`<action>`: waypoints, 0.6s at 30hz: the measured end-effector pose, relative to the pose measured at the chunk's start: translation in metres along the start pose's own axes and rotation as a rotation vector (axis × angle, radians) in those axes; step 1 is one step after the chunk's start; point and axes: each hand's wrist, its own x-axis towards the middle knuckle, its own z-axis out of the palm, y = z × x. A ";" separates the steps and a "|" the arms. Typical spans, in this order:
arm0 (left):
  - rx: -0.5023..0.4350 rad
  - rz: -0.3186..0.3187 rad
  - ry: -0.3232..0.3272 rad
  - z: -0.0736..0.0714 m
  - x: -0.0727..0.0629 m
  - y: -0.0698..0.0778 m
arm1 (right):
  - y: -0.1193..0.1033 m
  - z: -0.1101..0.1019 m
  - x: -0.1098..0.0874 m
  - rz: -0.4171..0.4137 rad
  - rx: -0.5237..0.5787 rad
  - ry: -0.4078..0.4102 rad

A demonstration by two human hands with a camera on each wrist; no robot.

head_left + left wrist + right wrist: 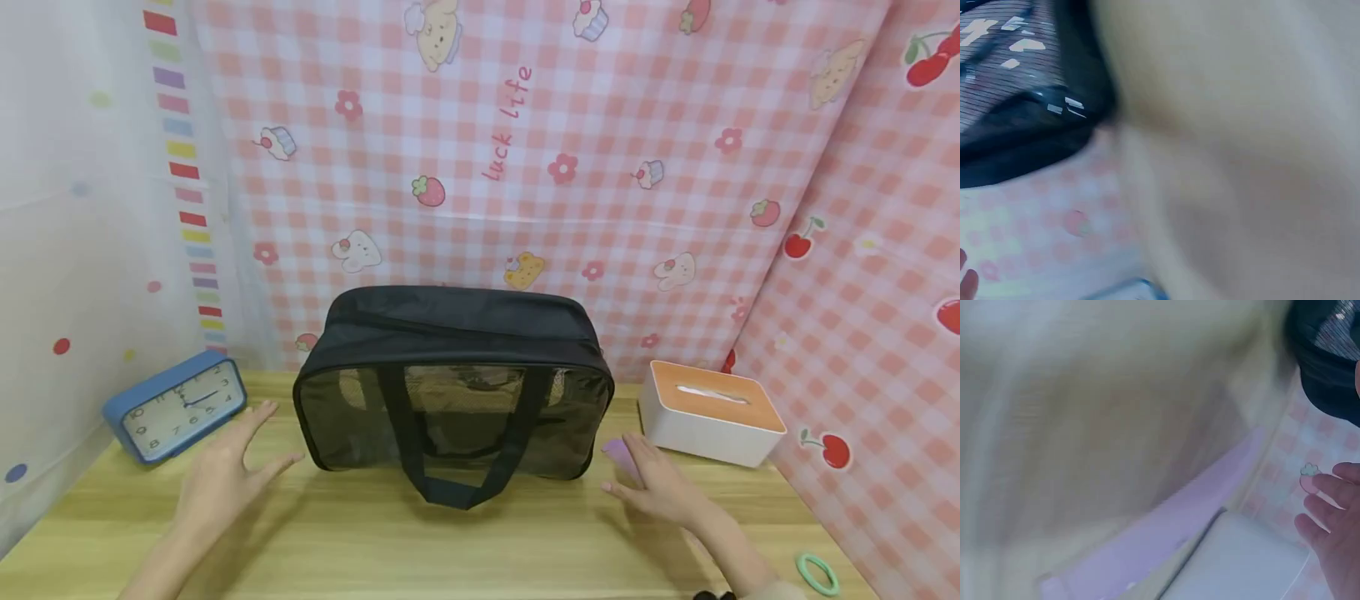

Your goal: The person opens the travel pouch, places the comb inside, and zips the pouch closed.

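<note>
A black zip bag (457,321) with a see-through front panel stands upright in mid-table, its carrying handle (450,493) hanging down in front. To its left my left hand (225,471) is held with fingers and thumb spread, holding nothing, thumb tip just short of the bag. On the other side my right hand (663,492) is also spread, thumb toward the bag. A long, flat, light-purple thing (1172,531) with a finely notched edge and tapered tip lies partly hidden behind the right hand in the head view. The bag's dark corner (1085,106) shows in the left wrist view.
A blue alarm clock (180,408) stands at the left, close behind my left hand. At the right is a white tissue box (705,433) with an orange top. A green ring (817,575) lies at the front right. Patterned cloth (465,225) hangs behind the table.
</note>
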 end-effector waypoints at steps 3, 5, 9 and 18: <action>-0.104 0.040 0.157 0.002 0.016 0.015 | 0.002 -0.005 0.012 0.028 0.060 0.011; -0.145 0.092 0.242 0.000 0.027 0.026 | 0.001 -0.008 0.022 0.053 0.101 0.012; -0.144 0.216 0.294 -0.006 0.047 0.051 | -0.001 -0.011 0.041 0.091 0.166 0.003; -0.129 0.289 0.366 -0.003 0.060 0.080 | -0.010 -0.007 0.064 0.121 0.310 0.064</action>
